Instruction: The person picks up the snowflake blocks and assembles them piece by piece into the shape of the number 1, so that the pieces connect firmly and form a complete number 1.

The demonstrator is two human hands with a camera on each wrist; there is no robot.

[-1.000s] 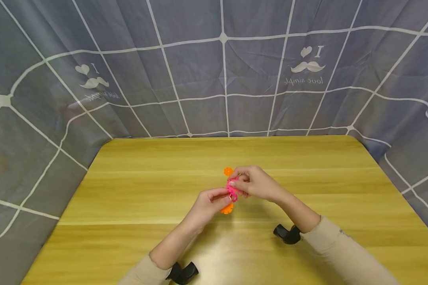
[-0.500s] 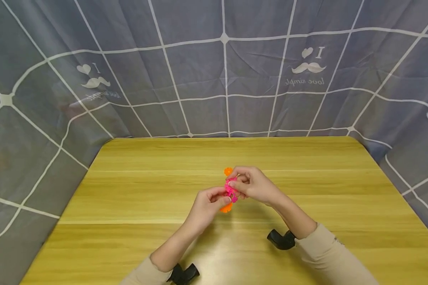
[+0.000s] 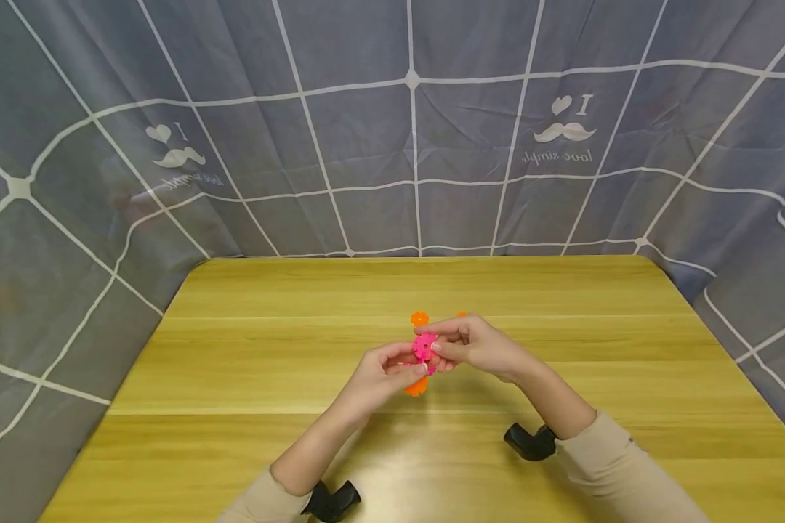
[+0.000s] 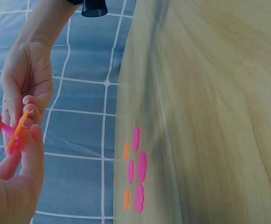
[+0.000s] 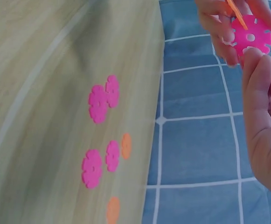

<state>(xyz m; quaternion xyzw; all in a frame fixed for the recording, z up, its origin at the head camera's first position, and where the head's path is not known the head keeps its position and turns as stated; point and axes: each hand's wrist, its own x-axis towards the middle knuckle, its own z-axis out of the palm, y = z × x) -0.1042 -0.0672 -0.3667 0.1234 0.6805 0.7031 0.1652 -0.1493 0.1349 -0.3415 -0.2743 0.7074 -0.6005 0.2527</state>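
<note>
Two slotted plastic building discs, a pink one (image 3: pixel 425 346) and an orange one (image 3: pixel 416 387), are held together above the table. My left hand (image 3: pixel 382 373) pinches the orange disc (image 4: pixel 17 132) between thumb and fingers. My right hand (image 3: pixel 479 347) pinches the edge of the pink disc (image 5: pixel 252 36), whose flat face with its centre hole shows in the right wrist view. There the orange disc stands edge-on against the pink disc's rim, overlapping a slot. Fingers hide part of where they meet.
Several loose pink discs (image 5: pixel 92 169) and orange discs (image 5: pixel 126 146) lie on the wooden table (image 3: pixel 268 363) beneath the hands, near its far edge. A grey grid-patterned curtain (image 3: pixel 366 145) surrounds the table. A black fitting (image 3: pixel 530 442) sits at each wrist.
My right hand has shifted slightly right and its fingers have straightened. More of the pink disc's face shows, and another orange disc on the table appears behind the hand. The left hand stays nearly still.
</note>
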